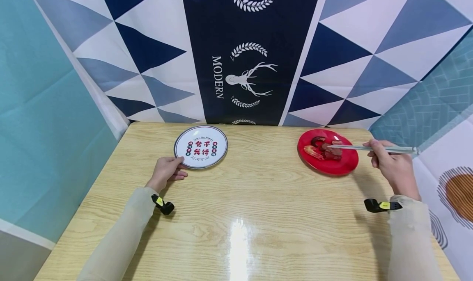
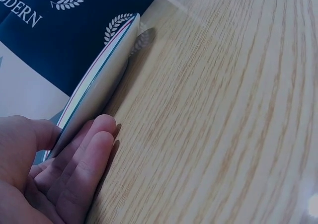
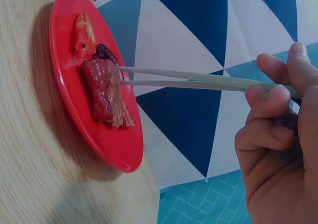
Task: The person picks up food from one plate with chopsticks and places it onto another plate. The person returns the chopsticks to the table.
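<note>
On the left, my left hand (image 1: 168, 171) pinches the near rim of a white plate (image 1: 201, 161) with red characters. The thumb lies on top and the fingers are underneath; in the left wrist view the white plate (image 2: 94, 85) shows edge-on. My right hand (image 1: 392, 166) grips a pair of pale chopsticks (image 1: 377, 148), pointing left over a red plate (image 1: 338, 169). In the right wrist view the chopsticks' (image 3: 198, 81) tips meet a dark red piece of meat (image 3: 102, 92). A shrimp-like orange piece (image 1: 313, 152) and a dark curved piece (image 1: 317, 140) lie beside it.
Both plates are near the back edge of a wood-grain table (image 1: 258, 199). Behind it hangs a patterned cloth (image 1: 251, 35) with triangles and a deer head. A teal cloth (image 1: 44, 108) hangs on the left. Each sleeve carries a black wrist device.
</note>
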The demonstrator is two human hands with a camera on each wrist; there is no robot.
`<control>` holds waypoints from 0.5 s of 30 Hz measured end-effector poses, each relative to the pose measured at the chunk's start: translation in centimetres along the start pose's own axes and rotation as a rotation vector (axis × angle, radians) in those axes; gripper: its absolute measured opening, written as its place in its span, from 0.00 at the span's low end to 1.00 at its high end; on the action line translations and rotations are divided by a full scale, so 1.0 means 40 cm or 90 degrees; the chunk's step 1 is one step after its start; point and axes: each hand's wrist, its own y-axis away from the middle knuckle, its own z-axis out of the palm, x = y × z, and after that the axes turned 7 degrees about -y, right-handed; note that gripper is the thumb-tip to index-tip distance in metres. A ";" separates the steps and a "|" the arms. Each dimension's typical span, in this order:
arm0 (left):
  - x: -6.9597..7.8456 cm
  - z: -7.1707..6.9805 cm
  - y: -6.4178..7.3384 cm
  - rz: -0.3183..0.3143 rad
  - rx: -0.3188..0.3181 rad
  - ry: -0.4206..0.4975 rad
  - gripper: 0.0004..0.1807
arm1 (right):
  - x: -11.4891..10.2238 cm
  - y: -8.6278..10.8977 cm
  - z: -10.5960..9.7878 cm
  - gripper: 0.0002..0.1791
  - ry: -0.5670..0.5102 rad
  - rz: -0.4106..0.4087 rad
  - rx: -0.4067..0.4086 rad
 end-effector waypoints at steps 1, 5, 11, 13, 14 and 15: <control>0.000 0.000 0.001 0.001 0.000 0.002 0.24 | 0.001 0.000 -0.001 0.19 -0.002 0.002 0.000; 0.001 -0.001 0.003 -0.001 0.000 0.000 0.25 | 0.008 -0.001 -0.005 0.18 -0.018 0.010 -0.002; 0.002 -0.001 0.004 -0.004 0.006 -0.004 0.24 | 0.014 -0.001 -0.009 0.19 -0.041 0.004 -0.004; 0.002 0.000 0.003 -0.004 0.007 -0.004 0.24 | 0.013 0.000 -0.010 0.19 -0.044 0.001 -0.003; 0.002 0.000 0.003 -0.003 0.007 -0.003 0.24 | 0.013 0.001 -0.010 0.19 -0.046 0.002 -0.004; 0.002 0.000 0.003 -0.003 0.008 -0.003 0.24 | 0.014 0.001 -0.010 0.18 -0.047 0.003 -0.004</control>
